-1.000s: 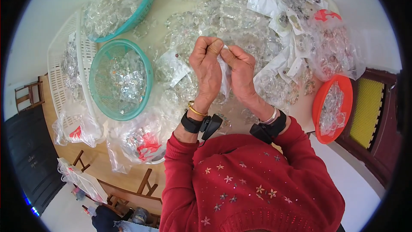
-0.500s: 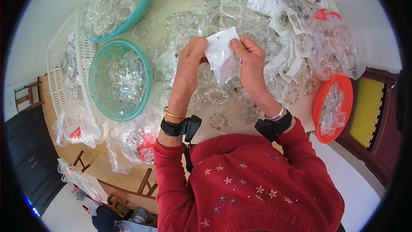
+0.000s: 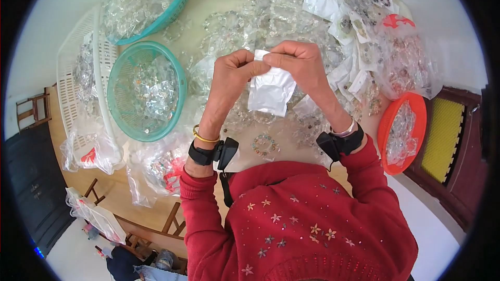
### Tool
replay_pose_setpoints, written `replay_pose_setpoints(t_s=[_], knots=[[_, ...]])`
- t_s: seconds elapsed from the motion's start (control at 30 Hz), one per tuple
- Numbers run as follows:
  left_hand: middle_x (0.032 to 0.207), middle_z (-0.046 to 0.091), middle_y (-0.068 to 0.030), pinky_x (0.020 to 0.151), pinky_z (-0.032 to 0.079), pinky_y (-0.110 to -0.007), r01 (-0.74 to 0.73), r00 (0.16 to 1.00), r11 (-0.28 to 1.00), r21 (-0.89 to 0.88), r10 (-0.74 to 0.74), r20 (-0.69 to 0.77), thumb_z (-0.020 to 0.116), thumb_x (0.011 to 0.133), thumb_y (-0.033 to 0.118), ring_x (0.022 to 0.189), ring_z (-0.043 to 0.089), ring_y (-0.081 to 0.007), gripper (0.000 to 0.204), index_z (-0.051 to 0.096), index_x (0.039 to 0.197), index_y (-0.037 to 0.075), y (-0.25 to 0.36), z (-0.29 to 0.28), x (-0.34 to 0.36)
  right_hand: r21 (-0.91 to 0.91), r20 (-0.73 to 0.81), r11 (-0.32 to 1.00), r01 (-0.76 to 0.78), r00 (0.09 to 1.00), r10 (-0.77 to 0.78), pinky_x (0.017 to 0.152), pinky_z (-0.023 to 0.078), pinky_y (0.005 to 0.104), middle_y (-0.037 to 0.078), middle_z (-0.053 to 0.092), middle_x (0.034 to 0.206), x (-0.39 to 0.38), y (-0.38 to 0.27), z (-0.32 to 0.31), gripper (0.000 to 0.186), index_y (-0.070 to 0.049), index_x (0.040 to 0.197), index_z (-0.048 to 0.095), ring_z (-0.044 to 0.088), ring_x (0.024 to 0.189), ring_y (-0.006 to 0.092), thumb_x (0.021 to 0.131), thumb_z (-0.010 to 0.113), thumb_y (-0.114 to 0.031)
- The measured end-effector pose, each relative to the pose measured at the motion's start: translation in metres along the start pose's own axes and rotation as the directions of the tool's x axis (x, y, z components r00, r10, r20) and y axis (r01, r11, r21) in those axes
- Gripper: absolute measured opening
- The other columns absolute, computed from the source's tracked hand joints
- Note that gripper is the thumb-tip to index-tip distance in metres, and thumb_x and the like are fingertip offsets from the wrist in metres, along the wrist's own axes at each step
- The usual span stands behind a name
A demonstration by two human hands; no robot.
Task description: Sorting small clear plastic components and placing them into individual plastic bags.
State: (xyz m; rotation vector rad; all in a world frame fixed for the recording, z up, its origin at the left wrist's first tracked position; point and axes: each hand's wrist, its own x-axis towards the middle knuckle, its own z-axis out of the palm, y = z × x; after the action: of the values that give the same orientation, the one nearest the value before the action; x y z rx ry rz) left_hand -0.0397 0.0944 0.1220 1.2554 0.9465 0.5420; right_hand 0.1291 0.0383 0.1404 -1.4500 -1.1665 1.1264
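Both hands pinch the top edge of a small white packet [image 3: 271, 92], which hangs below the fingers over the table. My left hand [image 3: 234, 67] grips it with thumb and bent fingers at the left of that edge. Right beside it, my right hand [image 3: 299, 62] pinches with its thumb laid across the edge; the fingertips nearly meet. What the packet holds cannot be seen. Beyond the hands spread many bracelets in clear bags [image 3: 276, 8]. A beaded bracelet [image 3: 265, 147] in a clear bag lies near the table's front edge, between my forearms.
Left stand a green basket [image 3: 179, 78] of bagged pieces, a white basket [image 3: 107, 67] and a larger teal basket [image 3: 179, 5]. White packets [image 3: 320, 3] lie at the far right, near a filled plastic bag [image 3: 409, 62]. An orange-red basket [image 3: 383, 140] stands at the right edge.
Both hands have come together at the packet's top edge, the right one moving over toward the left. The packet has tilted and now hangs lower below the fingers.
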Motion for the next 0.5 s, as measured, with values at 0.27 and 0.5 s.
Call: replay_pose_setpoints(t_s=[0.27,0.5], knots=[[0.062,0.053,0.0021,0.052,0.035,-0.025,-0.145,0.989,0.977,0.155,0.138,0.058,0.066,0.081,0.014,0.060,0.043,-0.0047,0.015,0.062,0.080,0.000,0.015,0.001,-0.007,-0.132,0.167,0.989,0.068,0.985,-0.045,0.052,0.032,0.0218,-0.006,0.047,0.062,0.007,0.001,-0.006,0.019,0.000,0.075,0.062,0.040,0.060,0.0028,0.086,0.060,-0.016],[0.063,0.050,-0.0011,0.053,0.035,-0.025,-0.432,0.891,0.787,0.440,0.449,0.073,0.063,0.084,0.013,0.062,0.043,-0.0039,0.013,0.061,0.084,0.000,0.016,0.012,-0.004,0.044,-0.019,0.999,0.029,0.999,-0.028,0.052,0.033,0.0215,-0.006,0.049,0.064,0.003,0.006,0.001,0.023,-0.001,0.072,0.059,0.041,0.060,0.0020,0.089,0.057,-0.018]])
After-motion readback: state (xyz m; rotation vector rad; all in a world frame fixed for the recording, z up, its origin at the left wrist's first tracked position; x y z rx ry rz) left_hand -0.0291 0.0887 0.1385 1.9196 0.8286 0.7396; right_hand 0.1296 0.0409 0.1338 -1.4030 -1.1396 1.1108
